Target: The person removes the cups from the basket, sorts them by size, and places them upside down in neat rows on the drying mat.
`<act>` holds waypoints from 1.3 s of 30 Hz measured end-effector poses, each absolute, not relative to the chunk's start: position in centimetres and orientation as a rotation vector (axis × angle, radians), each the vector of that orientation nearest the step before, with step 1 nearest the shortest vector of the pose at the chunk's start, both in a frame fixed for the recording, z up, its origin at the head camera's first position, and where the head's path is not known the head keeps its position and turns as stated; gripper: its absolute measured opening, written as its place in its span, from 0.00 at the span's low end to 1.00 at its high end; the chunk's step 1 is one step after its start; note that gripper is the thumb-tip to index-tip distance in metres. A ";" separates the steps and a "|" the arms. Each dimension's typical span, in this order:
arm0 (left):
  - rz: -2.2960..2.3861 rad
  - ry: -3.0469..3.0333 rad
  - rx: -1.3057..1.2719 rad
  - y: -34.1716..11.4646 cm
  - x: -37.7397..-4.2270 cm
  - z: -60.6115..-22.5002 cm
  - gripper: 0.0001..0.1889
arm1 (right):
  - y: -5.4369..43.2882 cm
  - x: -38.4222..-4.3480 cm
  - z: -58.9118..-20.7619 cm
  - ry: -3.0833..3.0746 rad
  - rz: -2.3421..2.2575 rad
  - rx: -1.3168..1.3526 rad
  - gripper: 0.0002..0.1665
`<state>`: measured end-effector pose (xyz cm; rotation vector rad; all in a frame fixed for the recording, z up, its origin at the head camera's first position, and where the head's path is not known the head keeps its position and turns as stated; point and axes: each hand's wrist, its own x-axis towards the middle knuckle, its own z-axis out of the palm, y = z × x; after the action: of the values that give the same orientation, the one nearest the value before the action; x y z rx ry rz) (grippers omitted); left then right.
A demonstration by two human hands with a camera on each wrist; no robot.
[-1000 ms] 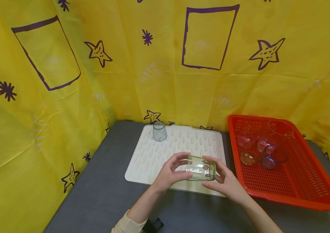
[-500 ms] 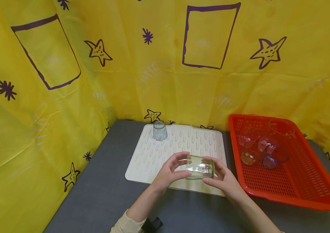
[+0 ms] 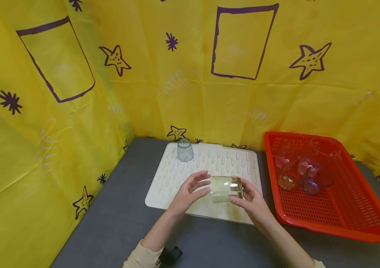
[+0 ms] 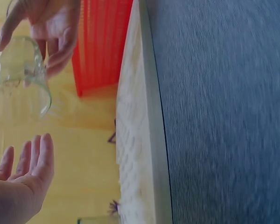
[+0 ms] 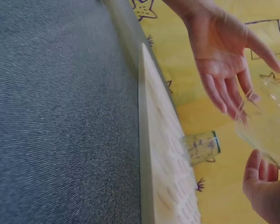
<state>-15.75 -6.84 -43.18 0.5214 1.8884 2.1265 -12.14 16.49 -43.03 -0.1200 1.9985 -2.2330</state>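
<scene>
A clear, slightly greenish drinking glass [image 3: 222, 190] lies sideways in the air above the white drying mat [image 3: 163, 190]. My right hand [image 3: 251, 200] grips it around the base end, thumb in front and fingers behind. The glass's open rim faces my left hand [image 3: 184, 195], whose fingers are spread and relaxed. In the left wrist view a gap shows between those fingertips [image 4: 46, 144] and the rim of the glass [image 4: 21, 88]. Another glass [image 3: 185, 150] stands upside down at the mat's back left corner.
To the right, a red plastic basket [image 3: 339, 233] holds several clear glasses [image 3: 316, 181]. A grey tabletop [image 3: 116, 223] lies under everything. Yellow cloth [image 3: 190, 100] with purple drawings hangs behind and at the left. A black wrist device [image 3: 171, 255] sits by my left sleeve.
The glass has shifted a little left and turned slightly in my right hand. My left hand has let go of its rim end and drawn back to the left.
</scene>
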 end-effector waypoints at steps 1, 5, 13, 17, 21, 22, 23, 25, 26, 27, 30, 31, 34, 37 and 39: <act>2.140 1.903 0.507 -7.2 -16.0 -43.3 0.29 | 16.4 -12.3 -43.0 1.993 -2.238 -0.093 0.40; 2.216 1.975 0.410 -9.0 -17.1 -43.4 0.29 | 15.9 -13.2 -43.2 1.967 -2.269 -0.027 0.41; 2.293 2.275 0.029 -13.5 -19.8 -44.4 0.26 | 14.8 -15.8 -43.8 2.027 -2.269 0.135 0.40; 2.210 2.406 -0.216 -15.6 -20.8 -45.4 0.28 | 14.1 -17.3 -43.6 2.157 -2.194 0.237 0.43; 2.100 2.457 -0.381 -17.1 -21.2 -46.0 0.31 | 13.3 -19.0 -43.4 2.217 -2.171 0.271 0.44; 2.074 2.460 -0.399 -17.3 -21.3 -46.1 0.31 | 13.1 -19.4 -43.4 2.225 -2.171 0.272 0.44; 2.050 2.461 -0.407 -17.5 -21.3 -46.2 0.32 | 13.0 -19.9 -43.4 2.235 -2.172 0.271 0.44; 2.001 2.461 -0.416 -17.7 -21.4 -46.4 0.34 | 12.6 -20.7 -43.4 2.270 -2.160 0.276 0.45; 1.981 2.464 -0.415 -17.8 -21.4 -46.5 0.35 | 12.5 -21.2 -43.5 2.294 -2.147 0.283 0.46; 1.961 2.467 -0.414 -17.8 -21.4 -46.7 0.35 | 12.3 -21.6 -43.6 2.313 -2.137 0.286 0.46; 1.924 2.466 -0.426 -18.0 -21.6 -47.0 0.36 | 11.8 -22.7 -43.9 2.375 -2.103 0.293 0.45; 1.916 2.465 -0.428 -18.0 -21.6 -47.1 0.36 | 11.6 -23.1 -44.0 2.395 -2.093 0.286 0.45; 1.904 2.445 -0.426 -18.2 -21.7 -47.4 0.37 | 11.1 -24.2 -44.3 2.463 -2.041 0.282 0.45; 1.896 2.428 -0.398 -18.3 -21.7 -47.6 0.38 | 10.6 -25.4 -44.6 2.548 -1.949 0.271 0.46; 1.891 2.426 -0.376 -18.3 -21.7 -47.9 0.38 | 10.3 -26.1 -44.7 2.604 -1.884 0.256 0.47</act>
<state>-21.70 -18.27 -47.86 -0.3764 2.4260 1.8906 -26.11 10.33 -44.70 0.2564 2.6041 -1.8836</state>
